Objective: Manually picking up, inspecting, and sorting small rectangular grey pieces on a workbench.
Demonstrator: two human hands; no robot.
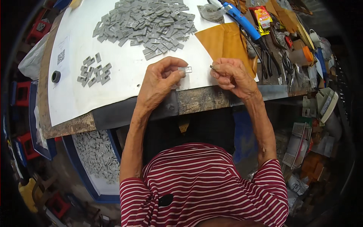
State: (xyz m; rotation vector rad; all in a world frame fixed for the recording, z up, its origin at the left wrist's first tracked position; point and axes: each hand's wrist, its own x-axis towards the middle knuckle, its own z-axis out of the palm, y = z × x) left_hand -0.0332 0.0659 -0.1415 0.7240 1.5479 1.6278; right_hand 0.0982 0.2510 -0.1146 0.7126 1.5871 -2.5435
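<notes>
Closest in: a maroon shirt [204,178] with white stripes. Under the near left part of the worktop [206,99], a blue tray [106,198] strewn with small grey parts. Just over the worktop's near edge, around its middle: left hand [160,78], thumb and fingers closed on a small flat grey piece [188,69]. Well apart, to the right along the same edge: right hand [236,77], pinching a dark sliver [212,67] too small to identify. Farther in, on a white sheet [121,72] toward the left edge: a loose cluster [99,68] of grey pieces, with a black ring [56,76] left of it. Toward the far edge, a broad heap [147,24] of similar pieces; to its right, an orange-brown sheet [223,39], then a blue-gripped tool [242,19] and a red-and-yellow packet [262,19].
</notes>
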